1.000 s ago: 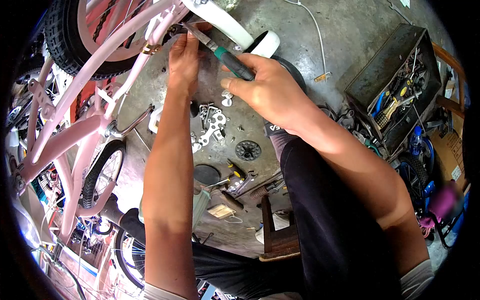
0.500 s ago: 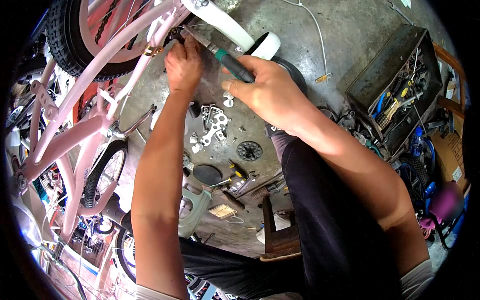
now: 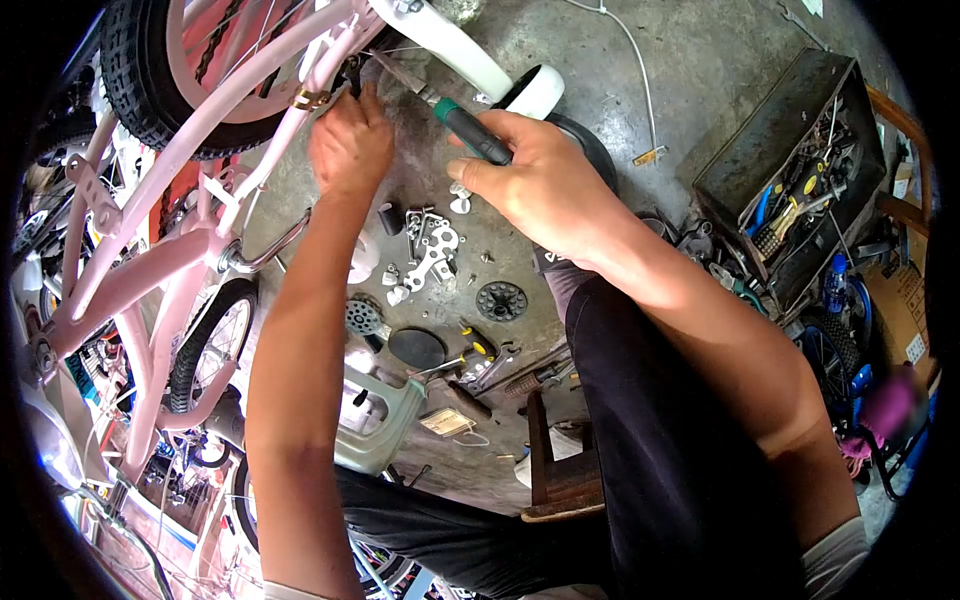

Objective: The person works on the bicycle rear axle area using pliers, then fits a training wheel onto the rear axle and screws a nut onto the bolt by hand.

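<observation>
Close work beside the pink frame [image 3: 150,267] calls for steadiness; right of it, the right hand [image 3: 548,182] wraps closed fingers round the green-handled tool [image 3: 472,132]; nearer it, the left hand's [image 3: 348,150] fingers curl, their hold unclear.

I'm counting one left hand [image 3: 350,145], one right hand [image 3: 530,178], one green-and-black handle [image 3: 474,132], one metal toolbox [image 3: 755,130] right, one blue bottle [image 3: 836,287].

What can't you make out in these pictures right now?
- Head view: what the left hand grips, if anything; its own fingers hide it.
- Head view: the far end of the green-and-black handle, covered by the right hand.
- Head view: the purple item, blurred.
- Head view: the big tire's top, cut off.
</observation>
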Demonstrator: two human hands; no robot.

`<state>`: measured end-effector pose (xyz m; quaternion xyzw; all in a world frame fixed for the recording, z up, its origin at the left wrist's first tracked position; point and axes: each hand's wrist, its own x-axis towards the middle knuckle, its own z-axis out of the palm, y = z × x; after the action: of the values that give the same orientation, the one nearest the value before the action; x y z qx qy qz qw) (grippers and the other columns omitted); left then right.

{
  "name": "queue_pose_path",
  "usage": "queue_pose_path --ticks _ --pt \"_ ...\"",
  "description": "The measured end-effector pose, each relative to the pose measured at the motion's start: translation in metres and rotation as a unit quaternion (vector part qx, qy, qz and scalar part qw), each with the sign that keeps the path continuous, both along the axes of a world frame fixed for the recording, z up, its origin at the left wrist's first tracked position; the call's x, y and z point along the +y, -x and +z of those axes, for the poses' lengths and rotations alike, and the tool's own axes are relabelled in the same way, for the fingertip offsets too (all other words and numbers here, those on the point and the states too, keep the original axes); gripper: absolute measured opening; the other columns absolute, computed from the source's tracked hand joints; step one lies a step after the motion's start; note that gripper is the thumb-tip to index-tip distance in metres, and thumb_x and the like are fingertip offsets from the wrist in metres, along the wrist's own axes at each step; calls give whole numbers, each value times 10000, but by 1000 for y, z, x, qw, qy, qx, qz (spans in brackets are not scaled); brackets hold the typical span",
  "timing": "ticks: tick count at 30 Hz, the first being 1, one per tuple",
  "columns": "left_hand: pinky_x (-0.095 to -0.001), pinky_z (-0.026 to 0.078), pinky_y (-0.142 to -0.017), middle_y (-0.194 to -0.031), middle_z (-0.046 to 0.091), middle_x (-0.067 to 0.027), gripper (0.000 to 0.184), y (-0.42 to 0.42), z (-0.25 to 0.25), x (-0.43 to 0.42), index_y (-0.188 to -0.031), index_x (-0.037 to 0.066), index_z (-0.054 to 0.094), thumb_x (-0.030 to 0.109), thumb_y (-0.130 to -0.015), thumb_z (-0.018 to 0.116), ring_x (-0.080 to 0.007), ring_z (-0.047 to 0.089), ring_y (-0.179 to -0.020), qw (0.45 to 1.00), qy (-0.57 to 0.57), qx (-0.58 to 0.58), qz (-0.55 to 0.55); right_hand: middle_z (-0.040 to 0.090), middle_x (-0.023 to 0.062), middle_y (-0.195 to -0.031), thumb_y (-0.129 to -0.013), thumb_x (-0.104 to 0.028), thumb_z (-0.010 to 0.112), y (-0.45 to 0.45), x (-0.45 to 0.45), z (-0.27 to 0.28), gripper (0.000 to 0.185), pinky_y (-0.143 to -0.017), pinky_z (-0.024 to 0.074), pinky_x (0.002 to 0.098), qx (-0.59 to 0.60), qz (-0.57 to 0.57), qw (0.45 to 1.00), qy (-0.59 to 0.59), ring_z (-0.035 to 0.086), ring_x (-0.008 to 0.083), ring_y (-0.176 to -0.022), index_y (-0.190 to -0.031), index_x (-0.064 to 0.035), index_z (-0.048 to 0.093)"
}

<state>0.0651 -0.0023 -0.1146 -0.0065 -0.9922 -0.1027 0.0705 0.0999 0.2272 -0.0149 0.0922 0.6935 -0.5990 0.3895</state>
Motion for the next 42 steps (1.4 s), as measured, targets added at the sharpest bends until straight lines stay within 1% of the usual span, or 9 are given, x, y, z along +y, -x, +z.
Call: queue_pose_path --ticks 9,12,21,23,25,32,36,37,42 --pt "-477 527 -699 -904 698 -226 357 -2 16 -7 -993 4 689 337 -971 563 -400 684 -835 989 -56 -135 16 672 260 -975 -961 -359 552 -6 -6 -9 467 -851 482 485 -4 72 997 14 668 399 -961 -1150 69 535" --pt "-277 484 -624 -822 700 -41 290 -21 42 19 -1014 30 710 290 -982 584 -116 627 -711 881 -342 -276 173 614 341 -1067 -944 -290 532 -20 -17 -28 409 -931 452 506 52 77 995 34 587 494 -1064 -1122 78 523" --pt "-278 492 -600 -820 690 -86 345 -85 63 59 -1263 -54 596 155 -992 546 -120 592 -632 782 -497 -228 300 626 286 -1121 -943 -261 499 -52 -31 -44 350 -897 474 517 265 22 956 -127 600 461 -1041 -1019 60 616" --pt "-275 497 -631 -825 687 -86 350 -97 75 73 -1277 -48 578 156 -995 541 -117 602 -668 802 -479 -236 269 675 238 -911 -960 -328 512 -41 -30 -35 403 -814 492 511 79 -5 996 -46 616 493 -894 -880 43 649" --pt "-294 504 -655 -843 682 -101 375 -112 88 84 -1301 -31 546 167 -983 558 -139 619 -701 770 -516 -284 245 663 117 -714 -1004 -422 512 -46 -31 -50 496 -599 470 343 -138 -66 979 133 614 220 -628 -807 10 655" --pt "-431 492 -945 -1240 628 -239 491 -179 253 31 -1277 -34 569 54 -818 724 -392 620 -1116 967 -119 -212 78 552 4 -690 -1063 -268 466 -60 -57 -78 295 -558 420 271 -93 17 981 169 537 91 -615 -1030 -28 634" --pt "-521 381 -1100 -1457 463 -234 528 -235 416 -19 -1402 -17 462 136 -912 588 -391 464 -1334 940 86 -219 246 507 10 -631 -1048 -244 480 -63 -67 -90 259 -535 417 300 54 116 989 76 501 105 -542 -1087 -23 611" --pt "-473 483 -958 -1211 582 -228 317 -235 425 -33 -1197 -79 564 145 -979 616 -350 571 -1110 974 133 -46 176 507 10 -631 -1048 -244 480 -67 -66 -90 259 -535 417 300 52 117 989 80 501 105 -542 -1087 -23 611" --pt "-529 290 -1168 -1495 452 -205 789 -137 430 -16 -1463 10 419 419 -855 712 -368 396 -1409 938 335 56 67 596 79 -700 -1018 -264 500 -67 -59 -87 235 -608 461 381 65 129 989 1 608 210 -635 -1098 -56 573"
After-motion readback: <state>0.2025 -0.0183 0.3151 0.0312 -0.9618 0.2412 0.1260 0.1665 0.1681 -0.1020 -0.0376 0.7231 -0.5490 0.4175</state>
